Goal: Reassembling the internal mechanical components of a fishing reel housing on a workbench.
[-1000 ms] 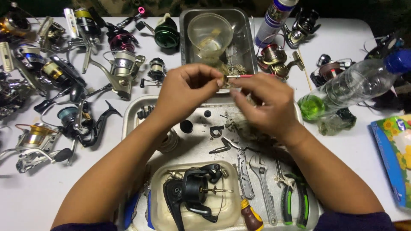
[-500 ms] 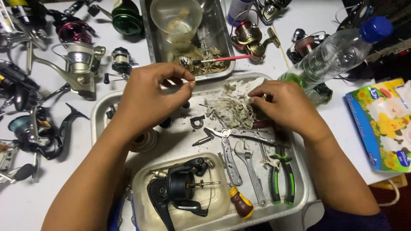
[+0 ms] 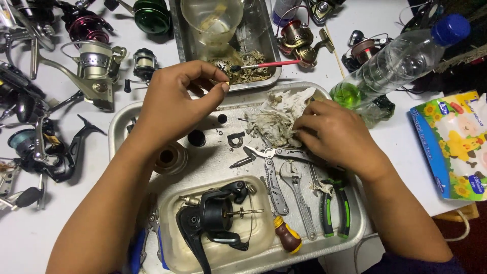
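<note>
My left hand (image 3: 175, 101) hovers over the metal tray (image 3: 355, 233), thumb and forefinger pinched on a tiny part I can barely make out. My right hand (image 3: 337, 134) rests on a crumpled, dirty tissue (image 3: 276, 116) in the tray, fingers curled into it. A small red-handled brush (image 3: 264, 65) lies across the steel pan (image 3: 177, 30) behind. In a plastic tub (image 3: 258, 238) at the tray's front sits a black fishing reel body (image 3: 213, 218).
Pliers, a wrench, multi-tool and small screwdriver (image 3: 288, 236) lie in the tray. Several fishing reels (image 3: 89, 63) crowd the white table at left and back. A plastic bottle with green liquid (image 3: 390, 66) and a tissue pack (image 3: 459, 144) sit at right. A plastic cup (image 3: 212, 18) stands in the pan.
My right hand left the left hand, dropped to the tissue and settled onto it. The left hand stays pinched on the small part. The brush now lies on the pan.
</note>
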